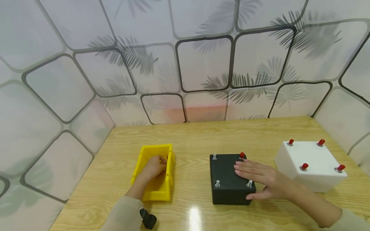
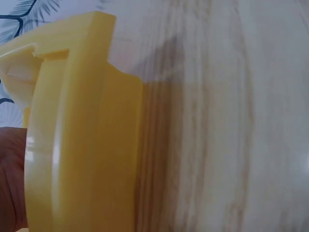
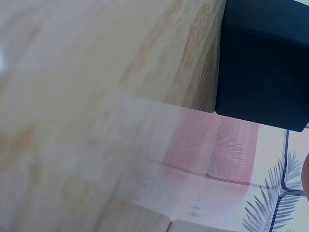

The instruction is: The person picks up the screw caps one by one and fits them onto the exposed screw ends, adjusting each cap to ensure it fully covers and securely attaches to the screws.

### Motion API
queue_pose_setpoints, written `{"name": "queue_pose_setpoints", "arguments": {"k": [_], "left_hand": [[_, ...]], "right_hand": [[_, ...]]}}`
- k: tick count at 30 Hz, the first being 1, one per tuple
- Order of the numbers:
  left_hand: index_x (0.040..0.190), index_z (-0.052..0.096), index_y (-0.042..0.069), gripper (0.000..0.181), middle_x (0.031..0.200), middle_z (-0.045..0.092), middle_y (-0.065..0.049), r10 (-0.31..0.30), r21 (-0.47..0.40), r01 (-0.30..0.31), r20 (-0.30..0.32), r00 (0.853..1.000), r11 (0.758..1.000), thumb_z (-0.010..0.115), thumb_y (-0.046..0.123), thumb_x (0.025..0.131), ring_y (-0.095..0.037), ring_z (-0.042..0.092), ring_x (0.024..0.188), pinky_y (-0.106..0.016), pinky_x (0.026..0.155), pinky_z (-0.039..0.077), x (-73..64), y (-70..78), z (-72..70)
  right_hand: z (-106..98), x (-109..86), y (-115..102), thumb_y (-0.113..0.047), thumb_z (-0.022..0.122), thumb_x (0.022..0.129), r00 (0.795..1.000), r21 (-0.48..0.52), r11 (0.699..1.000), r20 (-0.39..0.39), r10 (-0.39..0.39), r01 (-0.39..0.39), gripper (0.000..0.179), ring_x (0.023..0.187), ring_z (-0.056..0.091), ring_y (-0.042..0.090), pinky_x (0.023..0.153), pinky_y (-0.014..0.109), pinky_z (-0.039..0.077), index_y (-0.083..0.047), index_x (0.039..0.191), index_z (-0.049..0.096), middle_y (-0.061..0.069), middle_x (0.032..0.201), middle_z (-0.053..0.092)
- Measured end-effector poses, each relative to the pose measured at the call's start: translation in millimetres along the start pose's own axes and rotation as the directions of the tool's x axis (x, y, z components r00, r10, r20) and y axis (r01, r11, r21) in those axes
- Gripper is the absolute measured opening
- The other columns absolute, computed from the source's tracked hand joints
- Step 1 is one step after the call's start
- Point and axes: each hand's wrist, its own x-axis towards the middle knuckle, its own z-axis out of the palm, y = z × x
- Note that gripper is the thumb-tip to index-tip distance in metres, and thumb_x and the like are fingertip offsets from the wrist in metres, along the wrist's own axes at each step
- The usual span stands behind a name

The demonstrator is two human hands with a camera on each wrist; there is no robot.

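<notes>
My left hand (image 1: 154,166) reaches down into a yellow bin (image 1: 156,195), fingers bent close to its right wall. A small dark reddish bit shows by those fingertips; I cannot tell whether they hold it. In the left wrist view the yellow bin (image 2: 96,145) hides most of the hand. My right hand (image 1: 264,179) rests with straight fingers on the right side of a black box (image 1: 225,170), thumb at its front right corner. Metal posts stand at the box's corners, and a red cap (image 1: 242,155) covers the back right one. The right wrist view shows the black box (image 3: 260,72) from the side.
To the right stands a white box (image 1: 312,157) with several red-capped posts on top. A black wrist device (image 1: 148,219) sits by my left sleeve. The wooden table (image 1: 190,138) meets a patterned backdrop (image 1: 205,73) behind and at both sides.
</notes>
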Motion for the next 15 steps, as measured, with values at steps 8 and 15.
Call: {"name": "queue_pose_setpoints", "arguments": {"k": [8,15], "left_hand": [[0.087,0.065,-0.001,0.008,0.073,0.06,-0.004,0.076,0.106,-0.08,0.036,0.996,0.991,0.065,0.007,0.084,-0.012,0.051,0.063,-0.022,0.056,0.043,-3.7,3.3,-2.8],[0.095,0.066,-0.009,0.016,0.076,0.066,-0.011,0.005,-0.043,-0.001,0.104,0.995,0.999,0.058,0.003,0.09,-0.016,0.061,0.062,-0.026,0.058,0.051,-8.0,5.8,-6.3]], "right_hand": [[0.0,0.9,0.2,-0.036,0.08,0.074,1.0,-0.002,1.0,-0.011,-0.013,0.013,0.067,0.128,0.048,0.03,0.111,0.031,0.033,0.014,0.114,0.059,0.027,0.121,0.059],[0.4,0.4,0.1,-0.036,0.08,0.074,1.0,-0.002,1.0,-0.011,-0.014,0.014,0.067,0.128,0.047,0.03,0.111,0.03,0.033,0.014,0.114,0.059,0.027,0.121,0.059]]}}
